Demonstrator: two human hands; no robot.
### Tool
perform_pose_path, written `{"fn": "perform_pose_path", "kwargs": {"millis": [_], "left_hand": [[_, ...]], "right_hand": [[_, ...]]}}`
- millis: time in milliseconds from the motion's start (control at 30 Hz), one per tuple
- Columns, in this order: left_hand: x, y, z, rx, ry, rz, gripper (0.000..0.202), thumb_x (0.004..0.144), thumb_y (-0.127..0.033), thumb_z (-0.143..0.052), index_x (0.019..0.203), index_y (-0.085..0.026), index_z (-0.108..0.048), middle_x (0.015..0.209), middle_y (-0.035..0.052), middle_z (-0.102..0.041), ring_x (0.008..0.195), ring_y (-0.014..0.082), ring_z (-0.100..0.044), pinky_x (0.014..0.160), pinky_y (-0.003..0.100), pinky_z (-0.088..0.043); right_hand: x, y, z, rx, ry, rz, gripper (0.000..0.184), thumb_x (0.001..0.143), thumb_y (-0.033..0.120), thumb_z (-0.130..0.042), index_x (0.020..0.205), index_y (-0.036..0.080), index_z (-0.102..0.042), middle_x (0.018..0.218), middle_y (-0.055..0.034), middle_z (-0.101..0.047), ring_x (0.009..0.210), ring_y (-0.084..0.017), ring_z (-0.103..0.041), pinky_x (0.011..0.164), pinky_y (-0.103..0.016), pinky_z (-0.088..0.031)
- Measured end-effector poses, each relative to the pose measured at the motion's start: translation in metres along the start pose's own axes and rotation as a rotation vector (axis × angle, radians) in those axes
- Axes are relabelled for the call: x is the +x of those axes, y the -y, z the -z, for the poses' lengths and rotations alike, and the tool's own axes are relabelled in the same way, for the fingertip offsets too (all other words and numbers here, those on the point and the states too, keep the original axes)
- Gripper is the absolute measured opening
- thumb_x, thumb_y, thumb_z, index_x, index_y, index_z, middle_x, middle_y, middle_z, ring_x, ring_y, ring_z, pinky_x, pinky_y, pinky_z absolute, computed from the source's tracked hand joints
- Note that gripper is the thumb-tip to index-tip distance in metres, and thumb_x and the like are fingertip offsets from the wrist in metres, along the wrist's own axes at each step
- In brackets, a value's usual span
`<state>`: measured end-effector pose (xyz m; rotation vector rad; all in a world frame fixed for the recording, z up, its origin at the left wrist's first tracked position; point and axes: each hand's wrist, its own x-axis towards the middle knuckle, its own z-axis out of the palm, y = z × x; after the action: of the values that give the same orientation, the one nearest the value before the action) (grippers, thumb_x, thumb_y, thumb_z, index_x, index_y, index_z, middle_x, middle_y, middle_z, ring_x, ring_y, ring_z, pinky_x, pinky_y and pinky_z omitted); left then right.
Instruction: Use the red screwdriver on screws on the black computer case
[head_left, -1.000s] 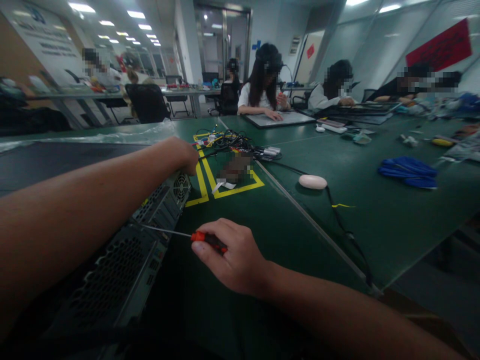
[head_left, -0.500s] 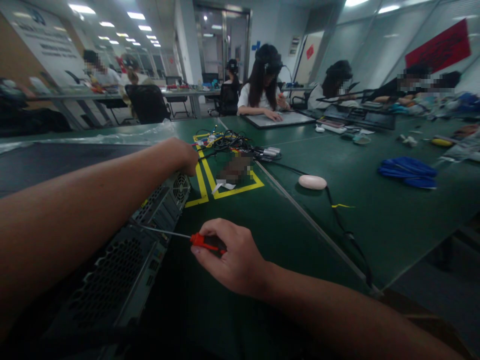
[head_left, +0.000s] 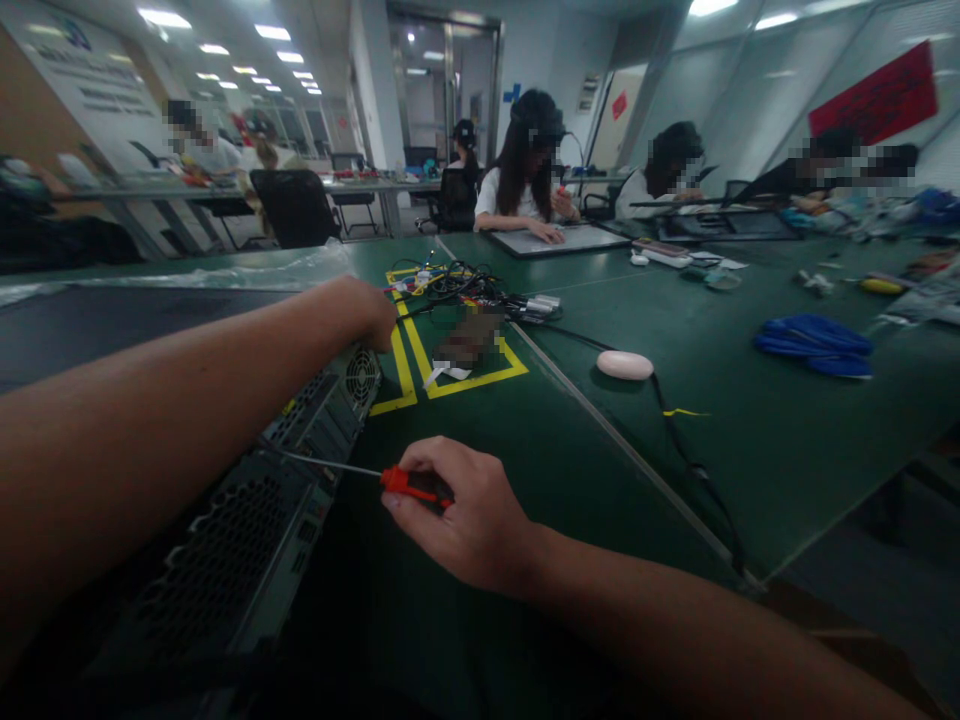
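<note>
A dark computer case point(head_left: 247, 540) lies on its side on the green table point(head_left: 570, 470), its perforated rear panel and fan grille facing right. My right hand point(head_left: 461, 515) is closed round the red-and-black handle of a screwdriver point(head_left: 375, 472). The thin shaft points left and its tip touches the rear panel. My left hand point(head_left: 367, 310) rests curled on the far top corner of the case, and my forearm lies along the case top. Its fingers are hidden behind the corner.
Yellow tape outlines point(head_left: 450, 360) mark the table beyond the case, with a tangle of cables point(head_left: 465, 285) on them. A pink oval object point(head_left: 625, 364) with a black cord lies to the right, blue gloves point(head_left: 814, 343) farther right. Several people sit at the table's far side.
My right hand's fingers have shifted slightly on the screwdriver handle. The left arm and the case have stayed still.
</note>
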<state>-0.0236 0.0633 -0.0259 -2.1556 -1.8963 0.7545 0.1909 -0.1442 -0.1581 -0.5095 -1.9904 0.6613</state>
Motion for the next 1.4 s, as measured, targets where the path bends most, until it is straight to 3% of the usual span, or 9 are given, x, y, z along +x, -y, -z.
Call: {"fn": "perform_pose_path", "kwargs": {"millis": [133,333,500,700,867,1067,1233,1333,1400], "left_hand": [[-0.006,-0.003,0.005,-0.017,0.024,0.008,0.052,0.09,-0.033,-0.095,0.139,-0.018,-0.104,0.126,0.024,-0.099,0.132,0.0511,-0.09,0.119,0.05,-0.067],[-0.001,0.001,0.001,-0.002,-0.003,-0.043,0.046,0.09,-0.038,-0.097,0.133,-0.024,-0.105,0.115,0.0195,-0.099,0.13,0.0483,-0.089,0.115,0.05,-0.07],[0.0,0.003,-0.002,0.042,0.011,-0.06,0.05,0.096,-0.039,-0.089,0.139,-0.02,-0.103,0.117,0.0224,-0.099,0.128,0.0474,-0.089,0.114,0.05,-0.07],[0.004,0.006,-0.006,0.038,-0.001,-0.049,0.05,0.093,-0.043,-0.088,0.138,-0.027,-0.105,0.117,0.0196,-0.099,0.132,0.0486,-0.088,0.11,0.05,-0.07],[0.002,0.004,-0.004,-0.013,-0.004,-0.018,0.051,0.088,-0.037,-0.095,0.135,-0.021,-0.105,0.118,0.0225,-0.099,0.126,0.0498,-0.09,0.115,0.053,-0.07],[-0.011,-0.003,0.005,0.052,0.003,-0.051,0.049,0.098,-0.041,-0.089,0.14,-0.022,-0.103,0.126,0.0207,-0.1,0.135,0.0477,-0.088,0.122,0.052,-0.069],[-0.017,-0.003,0.007,0.046,0.005,-0.046,0.048,0.101,-0.039,-0.089,0.139,-0.014,-0.101,0.119,0.0229,-0.099,0.131,0.0455,-0.087,0.12,0.049,-0.068],[-0.013,-0.001,0.004,-0.001,-0.008,-0.055,0.046,0.097,-0.042,-0.094,0.135,-0.017,-0.103,0.115,0.0201,-0.099,0.133,0.0452,-0.085,0.12,0.048,-0.066],[-0.009,0.001,0.002,0.016,-0.002,-0.05,0.046,0.095,-0.042,-0.093,0.134,-0.021,-0.104,0.117,0.0204,-0.099,0.131,0.0466,-0.087,0.117,0.049,-0.068]], "right_hand": [[-0.001,0.0,-0.001,-0.011,-0.003,-0.005,0.014,0.12,0.036,-0.086,0.122,0.026,-0.077,0.111,-0.0045,-0.089,0.089,-0.02,-0.083,0.087,-0.032,-0.068],[0.001,0.0,-0.001,-0.018,-0.006,-0.008,0.015,0.12,0.039,-0.085,0.122,0.026,-0.078,0.11,-0.0047,-0.09,0.085,-0.019,-0.08,0.085,-0.033,-0.068],[0.0,-0.001,-0.001,-0.02,-0.002,-0.018,0.017,0.12,0.041,-0.084,0.123,0.025,-0.079,0.111,-0.0051,-0.09,0.086,-0.02,-0.08,0.087,-0.035,-0.069],[0.0,0.001,0.0,-0.039,0.015,-0.045,0.02,0.121,0.045,-0.083,0.126,0.026,-0.081,0.112,-0.0061,-0.091,0.091,-0.022,-0.084,0.09,-0.037,-0.071],[0.0,0.0,0.0,-0.034,-0.025,0.002,0.018,0.12,0.04,-0.084,0.127,0.024,-0.082,0.114,-0.0072,-0.092,0.092,-0.022,-0.086,0.09,-0.036,-0.072],[-0.001,-0.002,0.001,-0.07,-0.021,0.008,0.021,0.122,0.042,-0.084,0.129,0.022,-0.087,0.112,-0.0081,-0.093,0.092,-0.023,-0.085,0.091,-0.035,-0.072],[-0.001,-0.001,0.001,-0.083,0.036,-0.041,0.025,0.13,0.042,-0.076,0.126,0.022,-0.091,0.107,-0.0075,-0.092,0.091,-0.022,-0.083,0.093,-0.033,-0.07],[-0.002,-0.002,0.001,-0.059,0.029,-0.037,0.02,0.125,0.039,-0.08,0.134,0.022,-0.088,0.115,-0.0088,-0.094,0.097,-0.023,-0.087,0.095,-0.035,-0.072],[-0.002,-0.002,0.001,-0.041,0.02,-0.04,0.027,0.119,0.04,-0.087,0.139,0.024,-0.085,0.121,-0.0083,-0.094,0.1,-0.024,-0.088,0.095,-0.036,-0.074]]}}
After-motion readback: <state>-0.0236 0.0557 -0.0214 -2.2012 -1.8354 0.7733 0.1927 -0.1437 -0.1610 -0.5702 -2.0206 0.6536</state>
